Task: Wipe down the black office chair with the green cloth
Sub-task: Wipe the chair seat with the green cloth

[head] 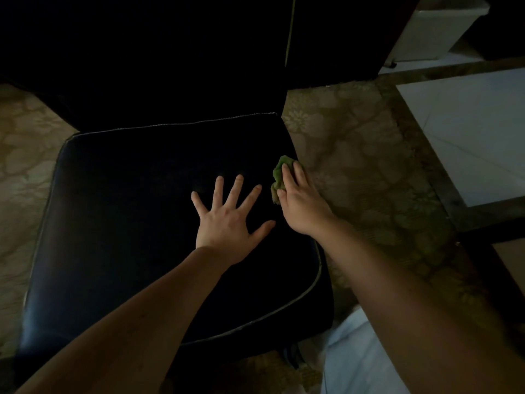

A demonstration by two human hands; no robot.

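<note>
Left hand (pixel 227 223) is resting released on black leather chair seat (pixel 127 223); right hand (pixel 298 203) is clutching crumpled green cloth (pixel 279 173) at three-o'clock edge.

The light around me is dim. A flowered olive carpet (pixel 355 155) fills the left edge and the middle right of the frame. At upper right a dark stone strip (pixel 451 203) borders pale floor tiles (pixel 468 132). A white box (pixel 434 27) stands in the top right corner, beside a dark cabinet (pixel 335 38).

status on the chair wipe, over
Left hand flat on chair seat. Right hand holds green cloth at seat's right edge. Left hand sits in its path.
</note>
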